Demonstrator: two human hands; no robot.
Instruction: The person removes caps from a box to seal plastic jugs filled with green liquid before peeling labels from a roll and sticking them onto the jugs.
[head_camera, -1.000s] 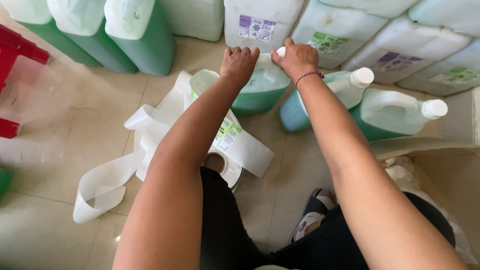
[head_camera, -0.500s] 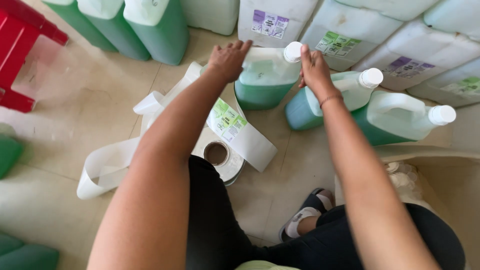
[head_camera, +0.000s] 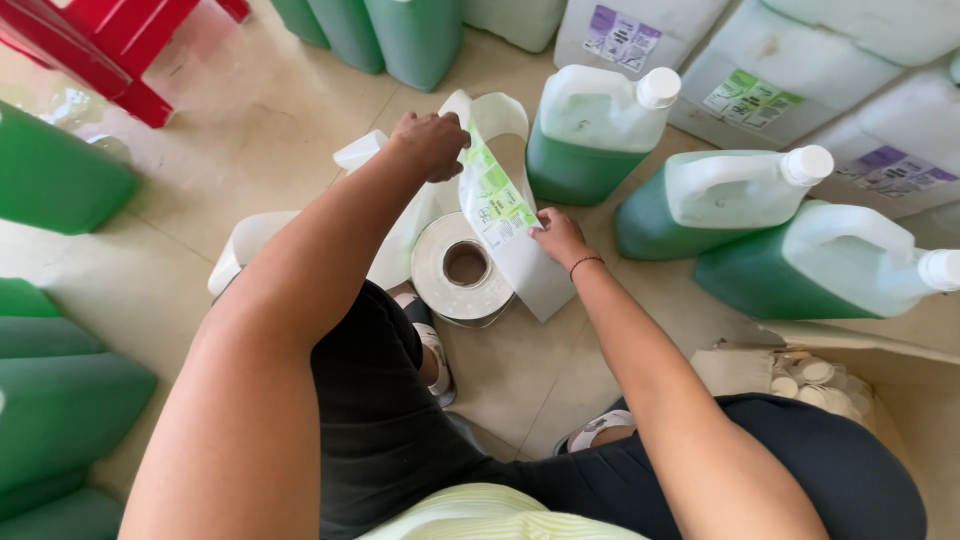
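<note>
The left hand (head_camera: 430, 143) is covering the upper part of the label strip (head_camera: 497, 205). The red stool (head_camera: 110, 50) is running off the top edge, and the green jugs (head_camera: 60, 400) are being cut by the left edge.

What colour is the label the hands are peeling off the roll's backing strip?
Mostly green and white, with a small darker patch: label, seen in the head view, the only one.

Both hands are off the jug (head_camera: 592, 130) now. Left hand (head_camera: 432, 143) and right hand (head_camera: 558, 235) have dropped to the label strip (head_camera: 497, 205), gripping it above the roll (head_camera: 463, 267).
</note>
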